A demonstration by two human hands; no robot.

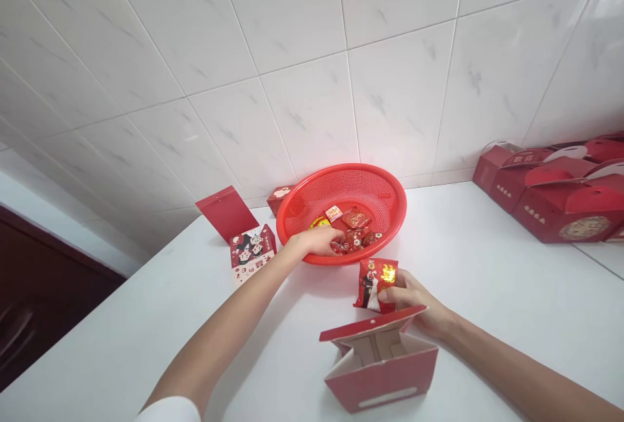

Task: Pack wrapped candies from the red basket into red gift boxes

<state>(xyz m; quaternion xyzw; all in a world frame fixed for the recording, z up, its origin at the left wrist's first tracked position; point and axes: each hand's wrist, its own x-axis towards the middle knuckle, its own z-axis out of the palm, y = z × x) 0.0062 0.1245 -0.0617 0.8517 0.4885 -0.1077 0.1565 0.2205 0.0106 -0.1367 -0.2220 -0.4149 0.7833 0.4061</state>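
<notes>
Two hands were at different spots: the right hand (414, 297) pinched a red packet (371, 284) between the near rim of the red basket (336, 185) and an open box (385, 376). Inside the basket, the left hand (322, 240) curled beside wrapped sweets (357, 217), its grip impossible to tell.

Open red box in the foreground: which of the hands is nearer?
Right. The right hand, holding a red packet, is just behind the open red box; the left hand is farther back, inside the red basket.
</notes>
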